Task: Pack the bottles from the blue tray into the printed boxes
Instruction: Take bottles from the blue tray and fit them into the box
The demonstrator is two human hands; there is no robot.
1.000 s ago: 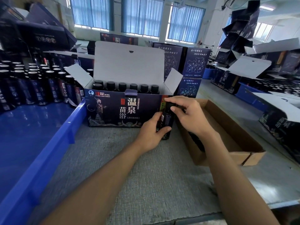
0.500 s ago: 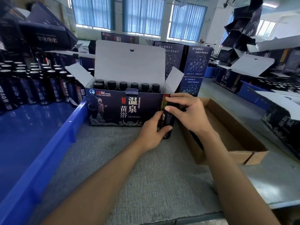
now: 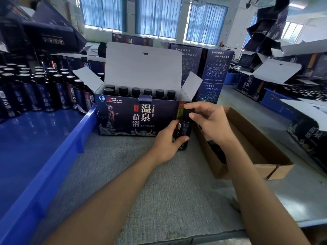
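Observation:
A dark printed box stands open on the grey table, its white lid flap upright and a row of black-capped bottles inside. Just in front of the box's right end stands one dark bottle. My left hand grips its body low down. My right hand pinches its cap from above. The blue tray lies at the left, with several more dark bottles crowded at its far end.
A shallow brown cardboard box lies right of my hands with dark items inside. Closed and open printed boxes stack behind and to the right. The table's front edge runs near my right forearm.
Both hands keep hold of the same bottle beside the box. My right fingers have shifted slightly on the cap; nothing else has moved.

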